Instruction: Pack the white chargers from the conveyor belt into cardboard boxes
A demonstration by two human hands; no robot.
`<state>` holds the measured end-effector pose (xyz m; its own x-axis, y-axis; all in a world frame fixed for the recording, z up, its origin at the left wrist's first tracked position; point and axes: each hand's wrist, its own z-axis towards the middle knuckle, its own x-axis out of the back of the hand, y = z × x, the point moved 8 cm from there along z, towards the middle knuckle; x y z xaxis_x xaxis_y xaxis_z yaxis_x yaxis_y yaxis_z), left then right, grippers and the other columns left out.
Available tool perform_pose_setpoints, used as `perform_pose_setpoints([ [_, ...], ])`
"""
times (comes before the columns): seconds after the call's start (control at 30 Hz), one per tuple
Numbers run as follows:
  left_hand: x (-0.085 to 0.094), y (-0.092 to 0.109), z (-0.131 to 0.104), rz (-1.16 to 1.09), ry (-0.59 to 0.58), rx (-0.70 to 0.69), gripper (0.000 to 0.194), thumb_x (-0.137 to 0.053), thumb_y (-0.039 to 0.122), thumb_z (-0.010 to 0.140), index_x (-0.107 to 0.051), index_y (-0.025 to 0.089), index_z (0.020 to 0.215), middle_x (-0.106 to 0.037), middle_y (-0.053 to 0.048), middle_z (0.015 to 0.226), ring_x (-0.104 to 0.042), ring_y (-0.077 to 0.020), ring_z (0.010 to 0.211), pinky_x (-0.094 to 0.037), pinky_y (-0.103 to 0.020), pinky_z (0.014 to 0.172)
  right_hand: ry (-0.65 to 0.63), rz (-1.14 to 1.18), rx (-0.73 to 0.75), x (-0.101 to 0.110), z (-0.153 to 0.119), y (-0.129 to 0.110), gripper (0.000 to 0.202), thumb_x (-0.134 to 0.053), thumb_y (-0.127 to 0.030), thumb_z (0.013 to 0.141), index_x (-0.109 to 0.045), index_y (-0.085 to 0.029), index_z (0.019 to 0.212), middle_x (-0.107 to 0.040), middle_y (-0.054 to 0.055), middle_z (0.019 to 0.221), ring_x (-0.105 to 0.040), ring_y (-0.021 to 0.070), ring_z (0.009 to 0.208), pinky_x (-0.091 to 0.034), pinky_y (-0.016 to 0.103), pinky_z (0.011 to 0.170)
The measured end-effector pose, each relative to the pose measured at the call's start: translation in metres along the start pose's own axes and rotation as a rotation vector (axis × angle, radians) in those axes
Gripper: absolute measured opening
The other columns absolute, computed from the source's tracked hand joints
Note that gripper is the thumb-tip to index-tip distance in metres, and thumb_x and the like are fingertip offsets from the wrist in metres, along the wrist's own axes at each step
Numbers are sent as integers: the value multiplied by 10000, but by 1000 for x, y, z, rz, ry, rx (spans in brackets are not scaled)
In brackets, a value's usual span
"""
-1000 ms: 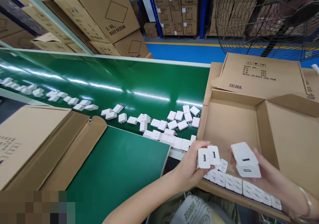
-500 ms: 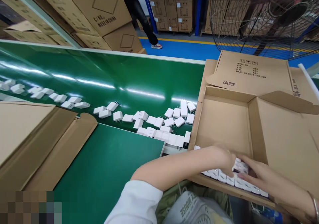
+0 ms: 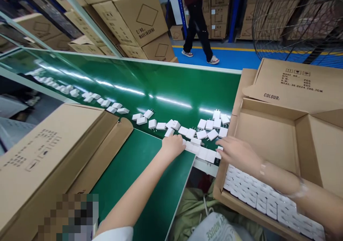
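White plug-in chargers (image 3: 209,125) with metal pins lie loose on the green conveyor belt (image 3: 171,87). My left hand (image 3: 173,145) is at the belt's near edge, fingers curled down over white chargers in the front row; its fingertips are partly hidden. My right hand (image 3: 238,151) reaches over the left wall of an open cardboard box (image 3: 268,137), thumb and fingers apart around a white charger (image 3: 219,151) at the row's right end. Inside the box, packed rows of white chargers (image 3: 268,200) fill the near side, partly covered by my right forearm.
A closed-looking carton (image 3: 53,155) stands on the green side table (image 3: 150,183) at left. Stacked cartons (image 3: 142,19) rise behind the belt. A person (image 3: 197,23) walks on the blue floor beyond. A large wire fan (image 3: 297,23) stands at the back right.
Both hands have left the packed rows in the box and moved left to the chargers on the belt. The view has turned left, and the person behind shows more fully.
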<state>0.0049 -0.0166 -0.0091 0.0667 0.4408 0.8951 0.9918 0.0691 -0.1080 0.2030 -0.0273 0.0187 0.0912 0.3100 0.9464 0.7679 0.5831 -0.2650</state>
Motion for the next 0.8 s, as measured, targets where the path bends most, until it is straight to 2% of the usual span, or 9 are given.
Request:
perform_pose_setpoints([
  [0.1,-16,-1,12,-31,-37,19,260,-526,229,758,-598,116,981,-662,-172,1011,-618,-307,985,-476,-369,763,-27,-94,22,-29,59,-38,292,-453,-368,929,-577,-121,1022,-640,127,955,-592,277,950,-480,358,697],
  [0.23,-12,7,11,-66,2,45,268,-477,130,777,-572,74,1021,-653,-192,1005,-620,-303,991,-467,-364,783,-56,-105,44,-53,92,-45,292,-505,-332,917,-549,-65,1026,-654,153,835,-635,289,821,-476,352,651],
  [0.37,20,-6,-10,-226,119,37,289,-416,185,860,-507,96,1119,-628,-175,1053,-611,-288,990,-461,-375,801,-27,-66,100,-26,64,-20,291,-423,-377,958,-514,-119,1053,-653,109,867,-636,238,776,-480,316,629],
  [0.4,28,-7,-18,-379,148,-28,296,-412,220,876,-491,128,1146,-622,-150,1072,-601,-270,998,-458,-369,818,8,-26,129,-15,48,-13,297,-402,-400,963,-496,-142,1076,-651,90,893,-635,211,763,-487,302,632],
  [0.47,37,0,-33,-814,137,-238,299,-420,281,891,-482,202,1173,-604,-94,1113,-573,-221,1020,-446,-336,862,225,156,267,18,7,-9,288,-381,-398,970,-474,-167,1114,-637,95,991,-632,195,850,-510,309,723],
  [0.53,31,21,-49,-1245,-36,-473,310,-462,329,883,-496,246,1180,-571,-61,1148,-546,-183,1019,-437,-298,875,410,292,428,38,-38,-8,254,-364,-326,981,-438,-197,1187,-620,97,1074,-611,187,978,-516,310,808],
  [0.63,6,76,-76,-1710,-532,-721,350,-573,368,835,-536,234,1156,-555,-54,1049,-543,-153,927,-441,-273,811,527,388,591,39,-86,-10,340,-410,-230,964,-371,-203,1300,-586,113,1164,-547,181,1118,-514,293,870],
  [0.7,-6,109,-93,-1913,-837,-798,354,-636,349,800,-563,215,1119,-547,-45,960,-543,-133,869,-434,-256,768,545,450,611,32,-100,-8,393,-433,-206,954,-347,-194,1337,-563,123,1202,-519,171,1154,-505,279,898],
  [0.8,-13,139,-103,-2059,-1037,-794,323,-687,308,765,-599,196,1056,-545,-37,908,-544,-119,835,-422,-242,744,541,560,594,28,-107,-5,406,-409,-201,963,-322,-209,1360,-540,118,1234,-498,150,1177,-489,267,928],
])
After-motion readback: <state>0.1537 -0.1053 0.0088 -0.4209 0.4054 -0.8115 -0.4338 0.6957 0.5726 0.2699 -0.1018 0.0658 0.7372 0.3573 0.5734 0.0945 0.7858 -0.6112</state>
